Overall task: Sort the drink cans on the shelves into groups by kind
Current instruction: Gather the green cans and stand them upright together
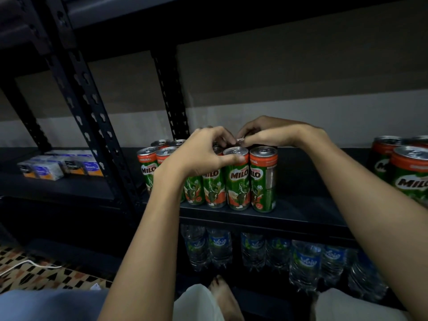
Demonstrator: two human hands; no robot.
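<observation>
Nearest: bare foot (222, 295) on the floor, water bottles (303, 260) on the bottom shelf. Above, on the middle shelf (308, 209), a tight cluster of Milo cans (238, 179) stands upright, cans touching. Left hand (199, 151) sits over the cluster top, thumb pressed on the rim of a front can, other fingers curled around a can top behind. Right hand (266, 133) reaches in from the right, fingers (245, 135) curled and pinching the top of a back-row can; which can exactly is hidden by the hands. More Milo cans (403, 167) stand well apart at the right edge. Small boxes (60, 165) far left on the neighbouring shelf.

Step, as I judge it: squaring up the Milo group, seating a back can. Next move likely calls for fetching the right-edge cans over to join this cluster, keeping them upright and not knocking the front row.
</observation>
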